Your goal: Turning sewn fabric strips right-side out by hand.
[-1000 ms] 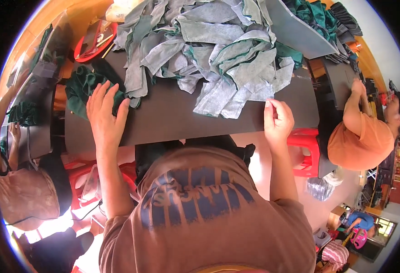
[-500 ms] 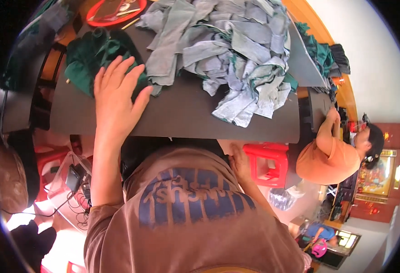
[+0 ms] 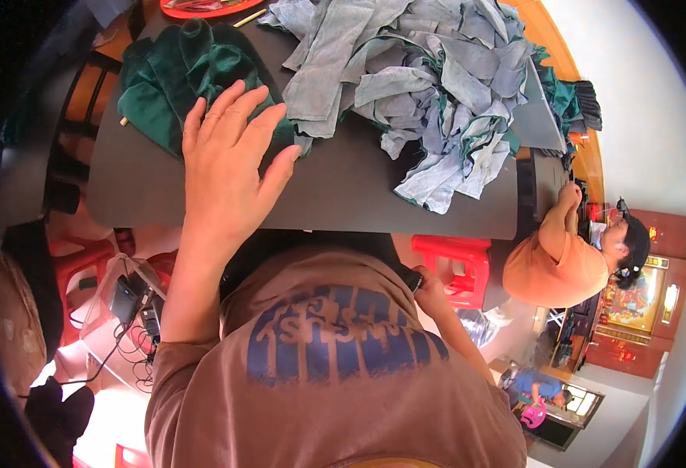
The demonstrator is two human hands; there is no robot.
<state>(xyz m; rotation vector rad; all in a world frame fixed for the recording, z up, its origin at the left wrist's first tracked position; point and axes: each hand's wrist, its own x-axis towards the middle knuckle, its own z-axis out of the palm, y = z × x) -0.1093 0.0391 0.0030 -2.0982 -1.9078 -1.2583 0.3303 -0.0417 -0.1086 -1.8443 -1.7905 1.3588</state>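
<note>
My left hand [image 3: 230, 175] lies with fingers spread at the near edge of a crumpled dark green velvet cloth [image 3: 159, 97], its fingertips over the fabric. Just right of it, a heap of grey strips of cloth [image 3: 405, 90] with green showing at some edges covers much of the dark table [image 3: 335, 191]. Below the table edge, beside my waist, my right hand [image 3: 430, 292] is closed around a small dark object [image 3: 411, 278], mostly hidden, whose kind I cannot make out.
A red plate [image 3: 210, 9] and a thin stick [image 3: 249, 18] lie at the far left. A red plastic stool [image 3: 456, 269] stands to the right. Beyond it sits a person in orange [image 3: 557, 265]. Cables and a clear plastic bag [image 3: 116, 312] are at lower left.
The view has shifted slightly. My left hand remains spread at the green cloth. My right hand, formerly lower beside the stool with nothing visible in it, now grips a dark object by my waist.
</note>
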